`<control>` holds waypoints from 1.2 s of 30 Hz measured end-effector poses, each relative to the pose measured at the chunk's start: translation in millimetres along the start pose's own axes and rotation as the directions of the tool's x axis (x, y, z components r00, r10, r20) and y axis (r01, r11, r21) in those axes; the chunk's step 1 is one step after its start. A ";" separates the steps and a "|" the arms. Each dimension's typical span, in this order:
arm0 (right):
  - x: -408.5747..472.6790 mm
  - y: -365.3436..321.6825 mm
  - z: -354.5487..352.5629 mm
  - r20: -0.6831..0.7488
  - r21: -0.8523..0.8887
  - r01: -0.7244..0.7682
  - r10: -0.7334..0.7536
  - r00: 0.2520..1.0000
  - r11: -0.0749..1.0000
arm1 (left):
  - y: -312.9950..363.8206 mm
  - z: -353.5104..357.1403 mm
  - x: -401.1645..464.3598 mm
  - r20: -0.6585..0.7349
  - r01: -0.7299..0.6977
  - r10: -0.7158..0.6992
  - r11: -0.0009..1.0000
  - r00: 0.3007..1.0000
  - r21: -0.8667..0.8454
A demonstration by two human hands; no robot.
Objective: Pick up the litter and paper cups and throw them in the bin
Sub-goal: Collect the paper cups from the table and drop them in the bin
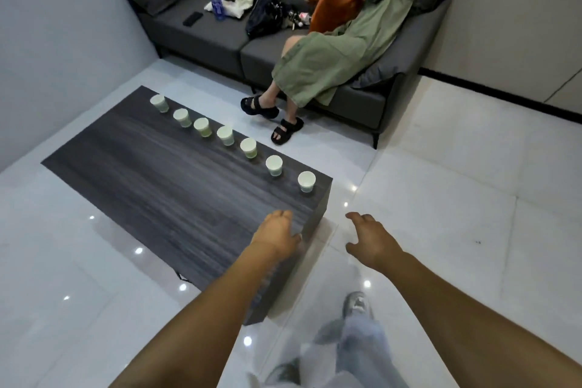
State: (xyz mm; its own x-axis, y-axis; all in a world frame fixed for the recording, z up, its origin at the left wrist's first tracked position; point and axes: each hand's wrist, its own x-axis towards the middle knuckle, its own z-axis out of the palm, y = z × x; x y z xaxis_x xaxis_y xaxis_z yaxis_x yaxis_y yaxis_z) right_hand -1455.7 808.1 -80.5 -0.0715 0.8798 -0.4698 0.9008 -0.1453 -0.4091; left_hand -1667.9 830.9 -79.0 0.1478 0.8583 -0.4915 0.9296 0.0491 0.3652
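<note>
Several white paper cups stand in a row along the far edge of a dark wood-grain coffee table (157,173). The nearest cup (306,181) is at the table's right corner, and the farthest cup (159,103) is at the back left. My left hand (277,235) hovers over the table's near right corner with loosely curled fingers, holding nothing. My right hand (370,239) is stretched out over the floor to the right of the table, fingers relaxed and holding nothing. No bin is in view.
A person in a green dress (330,50) sits on a grey sofa (201,31) behind the table, sandalled feet on the floor near the cups. A water bottle (216,1), bags and a phone lie on the sofa. Glossy white tiles surround the table.
</note>
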 end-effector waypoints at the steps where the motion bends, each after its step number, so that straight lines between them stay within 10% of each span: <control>1: 15.9 5.9 -13.2 0.006 -0.018 0.018 -0.018 1.000 1.000 | 8.3 -3.1 12.9 -0.010 0.022 -0.022 0.999 1.000 -0.023; 24: 323.3 -73.8 -128.0 0.355 -0.264 0.412 -0.309 0.882 0.872 | 5.4 -80.1 216.2 -0.019 0.398 -0.431 0.848 0.902 -0.351; 36: 415.3 -123.1 -103.4 0.584 -0.327 0.599 -0.342 0.736 0.731 | -15.9 -64.0 251.8 0.151 0.595 -0.624 0.602 0.766 -0.532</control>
State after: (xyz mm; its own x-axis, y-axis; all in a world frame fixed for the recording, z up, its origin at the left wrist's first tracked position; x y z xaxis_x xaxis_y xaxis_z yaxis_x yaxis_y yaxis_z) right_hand -1552.1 1238.2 -144.4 -0.6111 0.4330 -0.6626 0.7554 0.5692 -0.3247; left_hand -1667.0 1079.0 -158.0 -0.4161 0.5500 -0.7242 0.4684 0.8122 0.3477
